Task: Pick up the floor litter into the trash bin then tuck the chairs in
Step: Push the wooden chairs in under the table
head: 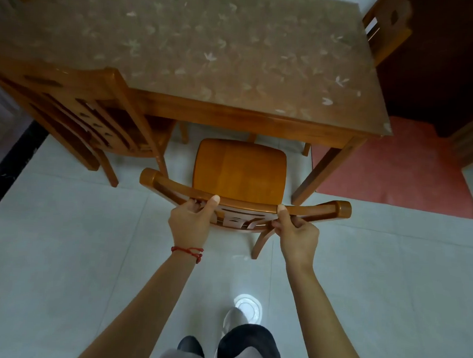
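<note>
orange-brown wooden chair with curved top rail [241, 173] | upright on pale tile floor [59, 251] | seat only partly under near edge of wooden table [233, 115] | backrest toward camera, so not tucked yet

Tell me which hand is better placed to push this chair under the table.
Neither alone: left hand and right hand both grip the chair top rail, either side of centre. Pushing toward the table with both probably keeps it straight.

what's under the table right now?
Under the table: the front edge of the held chair's seat, pale floor tile, and a few wooden legs. Anything farther under is hidden by the tabletop.
</note>
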`<state>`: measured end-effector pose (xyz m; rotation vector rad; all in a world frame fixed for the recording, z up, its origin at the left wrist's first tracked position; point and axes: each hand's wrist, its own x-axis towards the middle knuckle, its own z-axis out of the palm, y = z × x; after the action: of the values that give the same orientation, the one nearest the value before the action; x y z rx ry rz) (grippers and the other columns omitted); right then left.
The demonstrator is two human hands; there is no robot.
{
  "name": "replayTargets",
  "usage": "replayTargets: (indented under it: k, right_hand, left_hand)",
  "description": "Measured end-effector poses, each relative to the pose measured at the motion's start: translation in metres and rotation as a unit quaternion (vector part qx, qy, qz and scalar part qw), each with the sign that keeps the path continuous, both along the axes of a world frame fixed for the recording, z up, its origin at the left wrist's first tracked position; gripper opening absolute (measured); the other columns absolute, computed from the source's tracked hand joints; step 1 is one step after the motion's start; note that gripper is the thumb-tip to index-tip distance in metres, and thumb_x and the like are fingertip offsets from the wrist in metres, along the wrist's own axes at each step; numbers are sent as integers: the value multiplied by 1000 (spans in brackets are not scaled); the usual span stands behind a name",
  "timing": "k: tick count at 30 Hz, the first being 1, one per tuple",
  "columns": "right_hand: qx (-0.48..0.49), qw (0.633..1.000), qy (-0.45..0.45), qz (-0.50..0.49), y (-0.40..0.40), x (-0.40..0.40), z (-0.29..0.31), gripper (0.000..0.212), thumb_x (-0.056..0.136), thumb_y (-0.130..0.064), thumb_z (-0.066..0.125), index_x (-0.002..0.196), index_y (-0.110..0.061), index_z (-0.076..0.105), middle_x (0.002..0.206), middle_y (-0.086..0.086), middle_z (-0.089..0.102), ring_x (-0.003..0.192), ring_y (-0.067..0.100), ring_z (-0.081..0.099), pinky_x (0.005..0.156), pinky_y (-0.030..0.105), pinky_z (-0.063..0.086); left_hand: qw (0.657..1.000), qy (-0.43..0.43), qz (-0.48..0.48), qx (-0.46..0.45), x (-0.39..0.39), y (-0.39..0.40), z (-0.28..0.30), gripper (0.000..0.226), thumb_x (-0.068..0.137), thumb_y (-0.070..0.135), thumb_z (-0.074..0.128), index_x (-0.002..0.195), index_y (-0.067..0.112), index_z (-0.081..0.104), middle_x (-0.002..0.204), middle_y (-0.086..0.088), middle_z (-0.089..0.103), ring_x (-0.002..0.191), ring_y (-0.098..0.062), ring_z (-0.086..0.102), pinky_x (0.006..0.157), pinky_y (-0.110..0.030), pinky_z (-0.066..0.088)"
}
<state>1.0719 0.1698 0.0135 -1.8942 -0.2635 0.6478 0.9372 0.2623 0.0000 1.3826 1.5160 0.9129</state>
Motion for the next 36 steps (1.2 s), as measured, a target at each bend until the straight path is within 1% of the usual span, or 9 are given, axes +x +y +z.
replayTargets:
  k: [6,10,13,17,20,24,28,32,36]
  right_hand:
    - [0,1000,-6,24,43,30,-4,31,84,-37,60,59,-18,63,73,16,71,73,25,68,67,25,50]
    - [-5,999,-1,34,69,43,-6,46,84,-39,60,74,6,66,77,25,69,75,34,66,73,38,53]
    - [1,999,2,33,91,57,-5,38,85,-36,60,68,-3,67,74,21,70,73,31,67,65,29,51]
    - [4,999,3,31,124,80,-4,28,85,-35,60,60,-22,63,65,7,68,71,23,67,68,25,50]
    - [2,1000,1,29,150,95,-5,30,85,-35,61,56,-24,62,63,4,67,70,22,67,73,29,51]
    - [1,1000,-3,26,184,111,-1,30,85,-34,60,58,-20,62,62,-1,66,64,10,63,66,20,47]
    - [-6,1000,-2,21,211,122,0,30,85,-32,60,61,-15,63,63,2,66,66,16,65,71,28,52]
    - [-6,1000,-4,13,232,134,-2,33,84,-34,62,64,-7,65,68,18,69,73,33,67,78,45,56]
    - [-16,1000,-1,13,240,139,-3,30,83,-37,62,60,-18,62,74,23,69,76,36,67,80,51,54]
  left_hand:
    - [1000,8,14,-18,27,48,1,41,78,26,69,49,8,47,45,1,45,42,1,47,45,-5,34]
    - [999,-5,15,-32,42,73,1,39,78,25,69,47,13,47,46,1,47,45,-5,46,55,-16,35]
    - [999,-15,19,-35,55,94,0,42,78,24,70,46,14,44,45,3,45,48,-5,44,66,-20,37]
    - [999,-26,8,-36,77,126,0,36,78,26,69,50,14,49,50,5,51,51,-3,48,51,-10,36]
    - [999,-31,3,-35,93,153,0,30,78,27,69,59,6,58,55,4,57,58,-6,53,56,-16,38]
    - [999,-21,-5,-36,110,189,-1,29,78,29,69,63,5,61,57,2,59,61,-9,56,59,-19,40]
    - [998,-37,-4,-49,123,218,-3,26,77,28,69,64,6,63,61,-1,62,70,-22,62,71,-29,46]
    - [998,-36,-7,-47,135,236,5,29,78,28,68,69,2,64,62,-1,61,68,-17,58,66,-23,40]
    - [998,-38,-5,-41,141,241,4,28,79,29,68,70,3,64,67,-4,63,68,-15,57,63,-23,40]
